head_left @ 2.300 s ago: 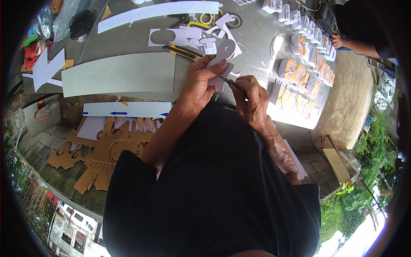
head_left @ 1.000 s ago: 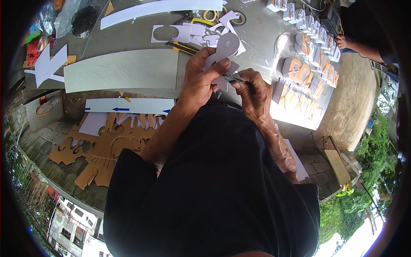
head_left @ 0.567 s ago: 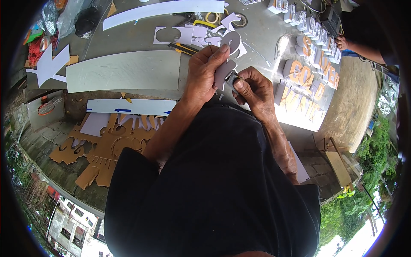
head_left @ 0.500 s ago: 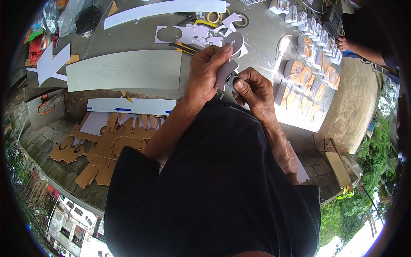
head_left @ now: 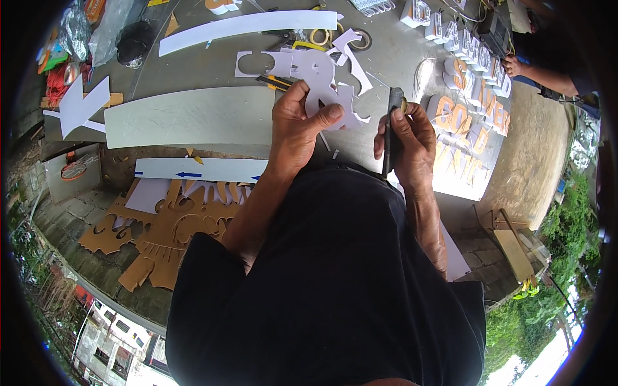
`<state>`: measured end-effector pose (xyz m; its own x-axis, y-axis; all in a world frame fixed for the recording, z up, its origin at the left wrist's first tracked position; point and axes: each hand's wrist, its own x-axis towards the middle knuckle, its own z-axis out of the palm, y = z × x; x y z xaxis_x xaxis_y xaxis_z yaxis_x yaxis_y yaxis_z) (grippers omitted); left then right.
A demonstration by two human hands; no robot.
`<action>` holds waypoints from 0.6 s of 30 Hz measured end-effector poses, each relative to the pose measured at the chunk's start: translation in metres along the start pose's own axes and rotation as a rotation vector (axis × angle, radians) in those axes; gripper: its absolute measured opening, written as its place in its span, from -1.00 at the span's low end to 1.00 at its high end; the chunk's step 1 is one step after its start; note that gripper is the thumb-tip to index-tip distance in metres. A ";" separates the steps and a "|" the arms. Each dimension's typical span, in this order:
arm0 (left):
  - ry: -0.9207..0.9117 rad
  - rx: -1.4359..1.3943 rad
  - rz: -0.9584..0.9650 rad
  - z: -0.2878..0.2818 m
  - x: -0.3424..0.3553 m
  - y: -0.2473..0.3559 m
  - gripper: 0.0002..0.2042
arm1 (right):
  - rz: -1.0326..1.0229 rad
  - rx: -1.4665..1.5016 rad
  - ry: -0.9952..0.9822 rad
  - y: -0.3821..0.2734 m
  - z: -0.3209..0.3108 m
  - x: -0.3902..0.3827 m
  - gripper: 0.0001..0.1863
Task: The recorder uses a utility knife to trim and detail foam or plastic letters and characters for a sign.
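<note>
My left hand (head_left: 297, 125) pinches a white cut-out (head_left: 318, 72), curved like an ampersand, between thumb and fingers. Its flat face is turned up toward me, above the table's near edge. To its right, and apart from it, my right hand (head_left: 413, 136) grips a dark flat bar (head_left: 394, 100) that points away from me. What the bar is made of I cannot tell. Just beyond my left fingers lies a yellow-and-black cutter knife (head_left: 277, 82). White sheet scraps (head_left: 360, 74) lie beyond and beside the held cut-out.
A long pale panel (head_left: 190, 116) and a curved white strip (head_left: 248, 27) lie on the left of the table. Tape rolls (head_left: 362, 40) sit at the back. Several built-up letters (head_left: 450, 114) stand at right, near another person's hand (head_left: 513, 66). Brown cut cardboard (head_left: 164, 228) lies below.
The white cut-out has turned from a slant to face me. My right hand has moved right, away from it, and the dark bar now shows lengthwise.
</note>
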<state>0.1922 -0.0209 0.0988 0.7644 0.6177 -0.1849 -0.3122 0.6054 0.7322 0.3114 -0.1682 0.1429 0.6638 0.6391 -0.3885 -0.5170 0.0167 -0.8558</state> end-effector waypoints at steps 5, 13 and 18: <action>0.054 0.213 0.149 0.009 -0.004 -0.001 -0.63 | 0.035 -0.070 0.029 -0.012 0.013 -0.016 -0.76; 0.057 0.367 0.115 0.013 -0.012 -0.003 -0.74 | 0.074 -0.311 0.049 -0.017 0.024 -0.014 -0.72; 0.055 0.606 0.182 0.016 -0.015 0.000 -0.80 | 0.137 -0.316 0.025 -0.014 0.022 -0.011 -0.69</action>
<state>0.1898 -0.0383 0.1116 0.6940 0.7186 -0.0442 -0.0472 0.1067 0.9932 0.2989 -0.1584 0.1668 0.6148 0.5995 -0.5124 -0.4119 -0.3100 -0.8569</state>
